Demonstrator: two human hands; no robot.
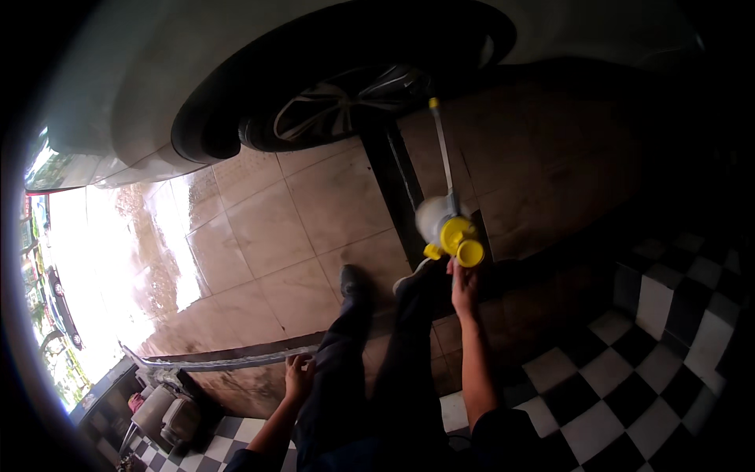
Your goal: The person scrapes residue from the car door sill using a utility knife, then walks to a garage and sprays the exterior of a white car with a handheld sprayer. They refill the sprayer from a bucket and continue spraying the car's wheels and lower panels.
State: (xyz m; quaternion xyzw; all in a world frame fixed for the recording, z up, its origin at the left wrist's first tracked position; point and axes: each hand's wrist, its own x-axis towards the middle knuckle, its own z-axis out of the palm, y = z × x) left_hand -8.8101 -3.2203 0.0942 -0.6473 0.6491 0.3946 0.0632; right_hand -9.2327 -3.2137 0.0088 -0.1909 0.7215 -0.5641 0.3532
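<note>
A pump sprayer [432, 218] with a whitish tank, yellow fittings and a long thin wand tipped in yellow is in my right hand [464, 288]. My fingers close around it below the round yellow cap, partly hidden by the sprayer. The wand points away from me, toward the alloy wheel [338, 106] of a car [130, 94]. My left hand [299, 377] hangs beside my left thigh, its fingers loosely bent and slightly apart, with nothing visible in it. The sprayer looks a little blurred.
Beige tiles [271, 228] cover the floor, crossed by a dark strip [393, 181]; the left part shines wet in bright light. A raised ledge [228, 359] runs before my legs. Grey equipment [157, 413] stands at lower left. Checkered tiled steps [653, 303] rise at the right.
</note>
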